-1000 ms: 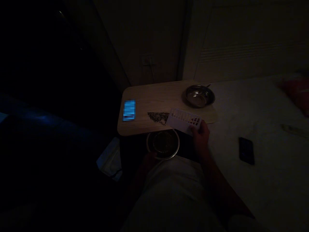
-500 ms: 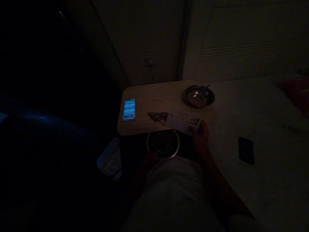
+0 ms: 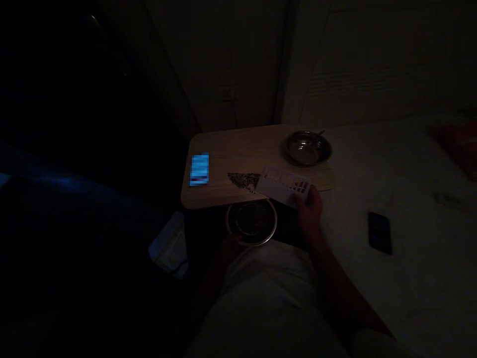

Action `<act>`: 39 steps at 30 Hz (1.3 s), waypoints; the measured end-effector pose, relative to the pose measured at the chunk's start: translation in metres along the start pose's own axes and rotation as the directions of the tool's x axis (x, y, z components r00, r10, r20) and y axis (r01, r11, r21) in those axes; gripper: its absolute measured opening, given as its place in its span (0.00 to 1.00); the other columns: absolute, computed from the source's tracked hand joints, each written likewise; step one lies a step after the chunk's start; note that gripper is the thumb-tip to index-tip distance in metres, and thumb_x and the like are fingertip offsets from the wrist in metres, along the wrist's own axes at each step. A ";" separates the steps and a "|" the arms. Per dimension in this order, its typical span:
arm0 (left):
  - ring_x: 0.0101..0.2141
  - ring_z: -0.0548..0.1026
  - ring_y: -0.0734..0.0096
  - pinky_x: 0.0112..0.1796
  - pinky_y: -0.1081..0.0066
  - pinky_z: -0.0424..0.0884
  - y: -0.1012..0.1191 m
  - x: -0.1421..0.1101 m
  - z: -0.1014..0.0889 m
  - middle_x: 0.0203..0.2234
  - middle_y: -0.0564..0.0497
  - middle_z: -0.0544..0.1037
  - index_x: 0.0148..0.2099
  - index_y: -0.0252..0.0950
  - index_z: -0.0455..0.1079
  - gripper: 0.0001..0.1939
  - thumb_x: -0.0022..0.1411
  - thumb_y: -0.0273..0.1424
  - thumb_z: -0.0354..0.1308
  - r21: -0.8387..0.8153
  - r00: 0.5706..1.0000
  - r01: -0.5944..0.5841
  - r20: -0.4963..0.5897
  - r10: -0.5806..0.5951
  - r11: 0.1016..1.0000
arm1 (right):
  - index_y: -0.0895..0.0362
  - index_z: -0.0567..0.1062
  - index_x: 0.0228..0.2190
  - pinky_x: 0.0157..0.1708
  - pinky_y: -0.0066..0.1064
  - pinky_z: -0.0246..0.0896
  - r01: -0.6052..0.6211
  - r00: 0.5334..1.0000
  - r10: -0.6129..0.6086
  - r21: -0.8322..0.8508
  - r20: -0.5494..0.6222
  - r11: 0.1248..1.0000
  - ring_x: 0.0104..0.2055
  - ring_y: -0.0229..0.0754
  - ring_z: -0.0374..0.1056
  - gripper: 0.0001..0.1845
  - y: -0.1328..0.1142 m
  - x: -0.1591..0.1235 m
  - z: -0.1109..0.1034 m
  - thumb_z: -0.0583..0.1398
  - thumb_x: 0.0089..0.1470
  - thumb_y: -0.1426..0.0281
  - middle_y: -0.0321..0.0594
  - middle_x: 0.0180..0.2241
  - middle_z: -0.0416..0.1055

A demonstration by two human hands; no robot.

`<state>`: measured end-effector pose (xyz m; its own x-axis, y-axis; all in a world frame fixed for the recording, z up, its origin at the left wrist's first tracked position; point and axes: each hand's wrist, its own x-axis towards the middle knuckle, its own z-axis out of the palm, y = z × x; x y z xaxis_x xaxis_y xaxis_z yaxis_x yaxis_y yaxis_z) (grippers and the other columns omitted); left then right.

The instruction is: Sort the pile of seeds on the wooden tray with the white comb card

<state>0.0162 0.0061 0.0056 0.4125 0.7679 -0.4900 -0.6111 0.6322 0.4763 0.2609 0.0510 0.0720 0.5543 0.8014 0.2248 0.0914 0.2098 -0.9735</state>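
The room is very dark. My right hand (image 3: 308,209) grips a white slotted plastic piece (image 3: 282,185) by its right end; it lies tilted on the wooden table (image 3: 238,149), its left edge against a dark triangular heap of small grains (image 3: 244,180). My left hand (image 3: 229,244) holds a round steel bowl (image 3: 252,222) by its near rim, just below the table's front edge. The left hand's fingers are mostly lost in shadow.
A lit phone (image 3: 199,169) lies on the table's left side. A second steel bowl (image 3: 307,147) stands at the table's back right. A dark phone (image 3: 379,232) rests on the pale bed (image 3: 410,199) to the right. A wall socket with a cable (image 3: 228,93) is behind.
The white slotted piece has shifted very slightly left against the grain heap. Both hands and the bowl stay where they were.
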 end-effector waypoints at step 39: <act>0.43 0.81 0.46 0.50 0.52 0.69 -0.014 0.024 -0.053 0.30 0.46 0.84 0.41 0.36 0.77 0.14 0.49 0.28 0.65 0.014 0.999 0.040 -0.020 -0.040 0.999 | 0.55 0.73 0.39 0.45 0.40 0.68 -0.017 1.000 0.017 -0.008 0.001 1.000 0.40 0.44 0.70 0.16 0.009 0.001 0.003 0.64 0.47 0.64 0.39 0.38 0.75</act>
<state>-0.0009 0.0102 -0.0511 0.4227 0.7398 -0.5235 -0.5845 0.6640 0.4663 0.2598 0.0558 0.0639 0.5550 0.8054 0.2081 0.0881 0.1919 -0.9775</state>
